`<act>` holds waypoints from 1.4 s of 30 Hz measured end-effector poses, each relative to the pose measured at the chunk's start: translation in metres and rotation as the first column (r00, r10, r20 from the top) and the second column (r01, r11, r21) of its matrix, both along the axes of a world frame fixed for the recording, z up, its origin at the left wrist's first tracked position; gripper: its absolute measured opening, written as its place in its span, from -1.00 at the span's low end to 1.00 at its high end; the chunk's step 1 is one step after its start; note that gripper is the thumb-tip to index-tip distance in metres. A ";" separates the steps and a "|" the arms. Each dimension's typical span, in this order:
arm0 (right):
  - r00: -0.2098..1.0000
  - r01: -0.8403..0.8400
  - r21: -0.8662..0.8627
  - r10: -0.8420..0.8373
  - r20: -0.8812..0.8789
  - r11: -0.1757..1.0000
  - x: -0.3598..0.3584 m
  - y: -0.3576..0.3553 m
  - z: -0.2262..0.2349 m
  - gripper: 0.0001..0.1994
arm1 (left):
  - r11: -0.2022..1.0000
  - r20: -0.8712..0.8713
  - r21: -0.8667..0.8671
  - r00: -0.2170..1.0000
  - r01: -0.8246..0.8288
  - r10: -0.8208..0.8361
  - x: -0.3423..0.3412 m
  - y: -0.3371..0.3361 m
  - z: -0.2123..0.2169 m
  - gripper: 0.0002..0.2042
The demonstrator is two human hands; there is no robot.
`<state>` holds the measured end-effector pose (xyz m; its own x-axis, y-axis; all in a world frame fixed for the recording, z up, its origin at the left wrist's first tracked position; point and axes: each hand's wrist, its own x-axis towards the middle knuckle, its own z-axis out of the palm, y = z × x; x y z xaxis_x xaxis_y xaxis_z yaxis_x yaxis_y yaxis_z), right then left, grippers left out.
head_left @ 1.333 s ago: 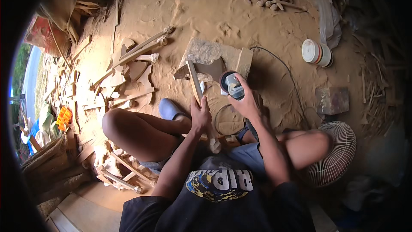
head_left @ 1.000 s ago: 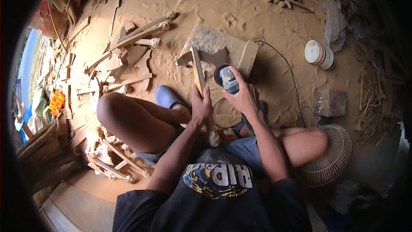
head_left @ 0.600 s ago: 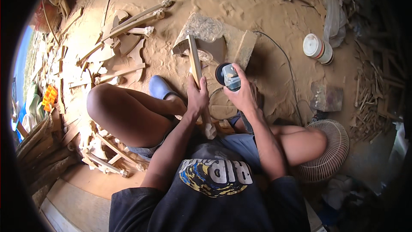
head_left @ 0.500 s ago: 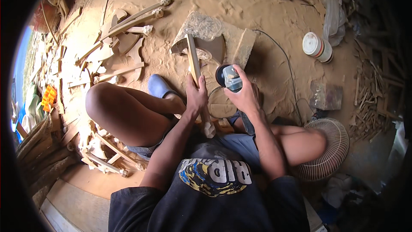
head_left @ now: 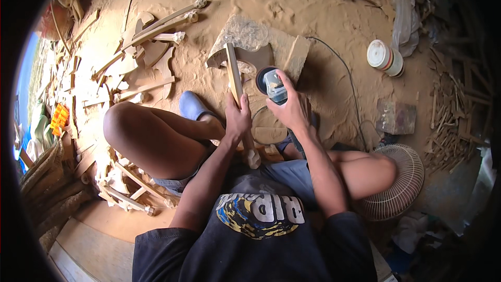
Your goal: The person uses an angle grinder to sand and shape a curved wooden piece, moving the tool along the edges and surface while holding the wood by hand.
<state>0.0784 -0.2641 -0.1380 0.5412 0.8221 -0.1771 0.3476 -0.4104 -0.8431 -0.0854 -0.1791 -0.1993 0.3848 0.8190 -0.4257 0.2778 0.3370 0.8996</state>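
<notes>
My left hand (head_left: pixel 238 117) is wrapped round a long wooden leg (head_left: pixel 234 75), which slants up and away from my lap. Its knobbed lower end (head_left: pixel 253 160) rests near my shorts. A curved, dark-edged wooden board (head_left: pixel 257 58) crosses the leg's far end; whether the two are joined I cannot tell. In my right hand (head_left: pixel 293 108) is an angle grinder (head_left: pixel 275 87) with a round, dark disc (head_left: pixel 265 79). The disc is just right of the leg, close below the curved board. Under the board lies a dusty block (head_left: pixel 242 30).
Wooden legs and curved pieces (head_left: pixel 156 47) lie in the sawdust at left, more (head_left: pixel 130 193) beside my left knee. A black cord (head_left: pixel 347 65) runs along the right. A white tub (head_left: pixel 385 58), a stained block (head_left: pixel 396 116) and a round fan (head_left: pixel 399 180) stand at right.
My right hand has brought the grinder left and slightly upward, nearer the wooden leg. The leg and curved board have shifted only a little.
</notes>
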 end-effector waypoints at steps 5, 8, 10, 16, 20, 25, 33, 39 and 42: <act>0.997 0.006 -0.099 0.002 0.080 0.995 -0.002 -0.006 -0.001 -0.17 | 0.999 0.010 -0.038 1.000 -0.018 0.018 -0.001 0.001 -0.005 -0.76; 0.998 0.018 -0.219 -0.004 0.066 0.976 -0.009 -0.009 0.014 -0.18 | 0.996 0.009 -0.085 1.000 -0.017 0.018 -0.002 0.002 0.002 -0.75; 0.999 0.028 -0.267 -0.017 0.046 0.963 -0.010 -0.016 0.015 -0.18 | 0.996 0.025 -0.093 1.000 -0.012 0.014 0.000 0.001 0.003 -0.76; 0.996 0.089 0.067 -0.087 -0.034 0.994 0.005 -0.039 0.005 -0.17 | 0.991 0.034 -0.132 0.999 -0.012 0.016 -0.004 0.005 -0.005 -0.78; 0.985 0.148 0.084 -0.155 0.081 0.985 0.017 -0.033 0.017 -0.19 | 0.990 0.010 -0.144 1.000 -0.010 0.011 -0.009 0.008 -0.008 -0.75; 0.989 0.114 0.153 -0.127 0.079 0.982 0.018 -0.007 0.023 -0.18 | 0.985 -0.248 0.162 0.969 0.054 -0.012 -0.007 0.004 -0.017 -0.65; 0.979 -0.025 0.060 0.012 0.205 0.998 0.007 0.047 0.020 -0.16 | 0.989 -0.312 0.118 0.949 0.092 -0.051 -0.003 0.004 -0.001 -0.68; 0.965 -0.062 -0.105 0.086 0.248 0.993 -0.002 0.074 0.032 -0.14 | 0.970 -0.287 0.220 0.957 0.104 -0.038 -0.008 0.005 -0.015 -0.71; 0.972 -0.070 -0.075 0.085 0.218 0.995 -0.001 0.076 0.025 -0.13 | 0.970 -0.276 0.217 0.960 0.107 -0.044 -0.006 0.004 -0.015 -0.72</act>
<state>0.0778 -0.1885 -0.1129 0.5081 0.8535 -0.1155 0.5551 -0.4270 -0.7138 -0.0909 -0.1751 -0.2142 0.3470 0.8789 -0.3272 0.5353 0.1009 0.8386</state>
